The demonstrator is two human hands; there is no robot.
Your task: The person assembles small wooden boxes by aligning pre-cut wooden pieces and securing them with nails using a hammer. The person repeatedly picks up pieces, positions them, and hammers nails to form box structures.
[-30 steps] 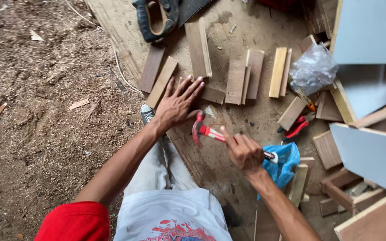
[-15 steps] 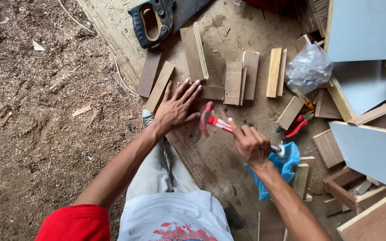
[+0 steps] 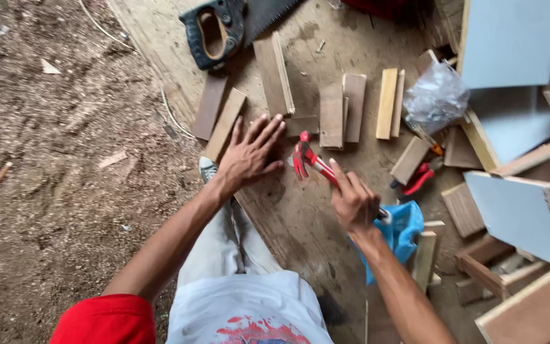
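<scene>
Since a second ago the hammer [image 3: 310, 162] has swung up and forward: its red head now sits just beside my left fingertips, where earlier it hung lower and further back over the board [image 3: 300, 216]. Both hands have stayed over the same patch of board.

My right hand [image 3: 353, 204] is closed tight round the hammer's handle, thumb along the shaft, and the tool slants from that fist up and to the left. The claw end points toward the left hand. I cannot tell whether the head touches the wood.

My left hand [image 3: 249, 156] is spread flat, fingers splayed, palm down on the board, holding nothing. Its fingertips reach a short dark offcut [image 3: 302, 125] that lies just past them.

Beyond the hands I see a row of wood pieces: two brown strips [image 3: 218, 118] on the left, a longer plank [image 3: 275, 74], a paired block [image 3: 342, 113], and two pale strips [image 3: 389, 103]. A handsaw [image 3: 224, 28] with a dark grip lies at the top. A clear plastic bag [image 3: 437, 95] sits to the right of the strips, red pliers [image 3: 418, 181] lie near it, and a blue bag [image 3: 402, 232] sits just behind my right wrist. Pale blue panels [image 3: 510, 41] and framed pieces crowd the right edge. Dirt and sawdust cover the ground [image 3: 52, 159] on the left.
</scene>
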